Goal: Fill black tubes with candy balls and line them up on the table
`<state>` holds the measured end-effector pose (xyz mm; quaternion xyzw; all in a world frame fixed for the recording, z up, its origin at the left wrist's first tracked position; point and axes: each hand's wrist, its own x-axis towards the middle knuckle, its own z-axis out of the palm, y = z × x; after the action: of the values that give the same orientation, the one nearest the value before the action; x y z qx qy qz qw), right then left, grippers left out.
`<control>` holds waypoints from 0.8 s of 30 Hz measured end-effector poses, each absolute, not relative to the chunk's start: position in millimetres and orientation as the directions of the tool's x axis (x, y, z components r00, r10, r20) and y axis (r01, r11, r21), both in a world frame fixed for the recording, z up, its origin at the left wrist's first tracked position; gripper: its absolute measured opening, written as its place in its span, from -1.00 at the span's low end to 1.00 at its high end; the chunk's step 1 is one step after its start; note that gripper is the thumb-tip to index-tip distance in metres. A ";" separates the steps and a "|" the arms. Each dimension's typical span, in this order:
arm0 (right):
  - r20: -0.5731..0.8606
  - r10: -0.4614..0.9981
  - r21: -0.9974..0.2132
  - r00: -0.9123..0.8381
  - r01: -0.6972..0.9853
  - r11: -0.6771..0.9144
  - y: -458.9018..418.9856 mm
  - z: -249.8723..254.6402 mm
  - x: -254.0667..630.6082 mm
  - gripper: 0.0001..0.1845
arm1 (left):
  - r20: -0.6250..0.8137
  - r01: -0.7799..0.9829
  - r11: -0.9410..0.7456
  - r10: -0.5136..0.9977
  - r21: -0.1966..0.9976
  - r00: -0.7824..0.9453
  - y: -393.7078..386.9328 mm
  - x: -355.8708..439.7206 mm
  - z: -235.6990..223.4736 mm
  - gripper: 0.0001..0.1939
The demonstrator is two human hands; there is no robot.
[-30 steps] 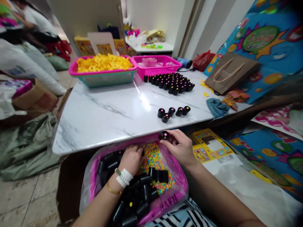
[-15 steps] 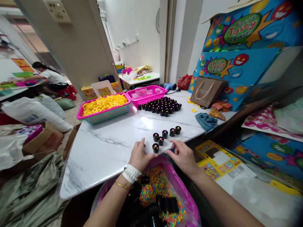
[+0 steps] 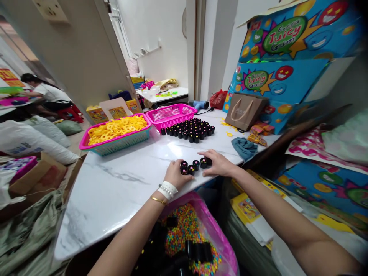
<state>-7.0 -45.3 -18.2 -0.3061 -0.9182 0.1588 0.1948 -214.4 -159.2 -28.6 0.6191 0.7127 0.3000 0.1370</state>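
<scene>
Left hand (image 3: 176, 177): thumb and fingers apart, curved round left end of short row of black cups (image 3: 196, 165). Right hand (image 3: 218, 164): thumb and fingers apart too, round right end. Cups stand up on white table (image 3: 129, 207), near front edge, dots on top. Looks like hands are lining cups up. Next move seems to need soft, even push from both sides, so none tip. Past them, big bunch of black cups (image 3: 191, 137), by pink basket (image 3: 159, 123). Below table edge, pink tub (image 3: 222, 234) with tiny bright balls (image 3: 184, 224).
</scene>
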 end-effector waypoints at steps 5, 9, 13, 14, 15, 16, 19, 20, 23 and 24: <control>0.322 0.661 -0.407 -0.677 0.532 0.743 -50.2 -23.7 -29.3 -0.27 | 0.186 0.830 0.038 0.968 0.556 -0.169 -145.2 -220.0 -29.6 -0.29; 0.368 0.698 -0.390 -0.615 0.579 0.716 -45.7 -25.0 -47.4 -0.39 | 0.187 0.863 0.034 0.971 0.505 -0.148 -132.0 -233.2 -25.3 -0.29; 0.365 0.726 -0.367 -0.582 0.627 0.687 -45.7 -23.2 -59.9 -0.52 | 0.196 0.869 0.066 0.963 0.491 -0.184 -121.0 -248.8 -23.3 -0.32; 0.361 0.743 -0.365 -0.564 0.648 0.669 -47.0 -23.4 -62.6 -0.54 | 0.200 0.868 0.077 0.959 0.491 -0.199 -118.3 -252.2 -23.9 -0.33; 0.356 0.760 -0.362 -0.543 0.670 0.648 -48.5 -24.0 -65.3 -0.55 | 0.204 0.867 0.087 0.956 0.491 -0.212 -115.6 -255.4 -24.8 -0.33; 0.352 0.776 -0.357 -0.523 0.691 0.628 -50.2 -24.9 -68.1 -0.54 | 0.208 0.866 0.095 0.953 0.490 -0.222 -112.7 -258.5 -25.9 -0.34; 0.338 0.812 -0.328 -0.476 0.749 0.576 -53.9 -28.0 -78.9 -0.50 | 0.220 0.868 0.101 0.947 0.486 -0.234 -102.9 -268.1 -29.1 -0.37; 0.332 0.822 -0.315 -0.464 0.766 0.560 -54.1 -28.7 -83.6 -0.49 | 0.222 0.869 0.103 0.946 0.483 -0.235 -99.2 -271.6 -29.7 -0.38; 0.307 0.844 -0.281 -0.440 0.805 0.522 -49.6 -28.7 -101.0 -0.44 | 0.224 0.874 0.111 0.944 0.473 -0.241 -86.1 -284.0 -29.4 -0.42; 0.299 0.849 -0.275 -0.437 0.812 0.515 -46.4 -27.9 -107.8 -0.43 | 0.224 0.875 0.113 0.944 0.470 -0.242 -80.9 -288.8 -28.5 -0.42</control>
<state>-107.8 -46.4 -27.9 -0.4906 -0.8464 0.0448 0.2025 -288.8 -80.9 -28.5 0.6120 0.7432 0.2623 0.0656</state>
